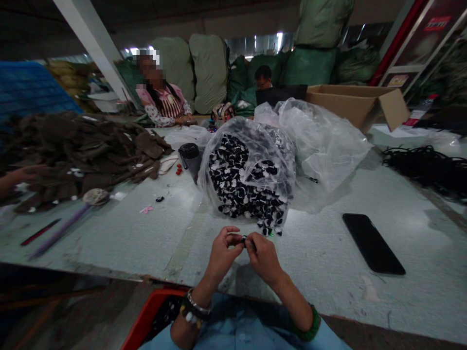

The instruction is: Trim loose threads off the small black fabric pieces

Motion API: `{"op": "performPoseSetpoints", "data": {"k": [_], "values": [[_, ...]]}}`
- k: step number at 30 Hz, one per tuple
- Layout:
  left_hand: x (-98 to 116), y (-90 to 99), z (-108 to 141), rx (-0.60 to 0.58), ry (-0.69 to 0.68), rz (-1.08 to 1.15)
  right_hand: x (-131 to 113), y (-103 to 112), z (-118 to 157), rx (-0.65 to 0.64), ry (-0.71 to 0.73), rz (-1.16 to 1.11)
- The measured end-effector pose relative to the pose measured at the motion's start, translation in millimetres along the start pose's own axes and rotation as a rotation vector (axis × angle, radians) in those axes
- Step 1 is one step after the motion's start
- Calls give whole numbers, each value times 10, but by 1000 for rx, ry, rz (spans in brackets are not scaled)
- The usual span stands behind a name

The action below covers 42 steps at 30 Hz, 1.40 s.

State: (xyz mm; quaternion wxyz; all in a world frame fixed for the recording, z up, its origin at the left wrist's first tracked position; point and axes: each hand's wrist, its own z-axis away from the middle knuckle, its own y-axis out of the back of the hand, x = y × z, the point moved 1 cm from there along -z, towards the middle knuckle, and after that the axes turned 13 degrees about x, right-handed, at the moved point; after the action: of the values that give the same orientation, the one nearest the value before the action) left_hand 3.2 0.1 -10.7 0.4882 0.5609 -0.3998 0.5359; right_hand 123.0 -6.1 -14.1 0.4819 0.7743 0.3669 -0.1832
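Close to the table's front edge, my left hand and my right hand meet in front of me. Between their fingertips is a small black-and-white piece, mostly covered by the fingers. The thumb and forefinger of each hand pinch it. Just beyond them lies a clear plastic bag on its side, its mouth facing me. Many small black-and-white pieces fill it, and some spill out onto the table.
A black phone lies at right, near black cords. A dark bottle stands left of the bag. Brown fabric items are heaped at left, beside a purple-handled tool. An orange-red bin sits below the edge. Two people sit across.
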Motion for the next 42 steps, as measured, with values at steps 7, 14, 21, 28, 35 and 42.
{"op": "performPoseSetpoints", "data": {"k": [7,14,21,28,35,42], "values": [[96,-21,62,145,-222,-156,56,36,-5,-14,-6,195],[-2,9,61,80,190,511,-33,195,-113,-166,31,9],[12,65,44,-93,295,490,-65,175,-76,-46,-93,-207],[143,135,46,-299,140,408,-110,171,-39,-37,-125,-265],[34,49,86,25,259,571,100,22,-58,-86,-370,-480],[-16,19,107,173,82,365,-39,87,-25,109,-222,-253]]}}
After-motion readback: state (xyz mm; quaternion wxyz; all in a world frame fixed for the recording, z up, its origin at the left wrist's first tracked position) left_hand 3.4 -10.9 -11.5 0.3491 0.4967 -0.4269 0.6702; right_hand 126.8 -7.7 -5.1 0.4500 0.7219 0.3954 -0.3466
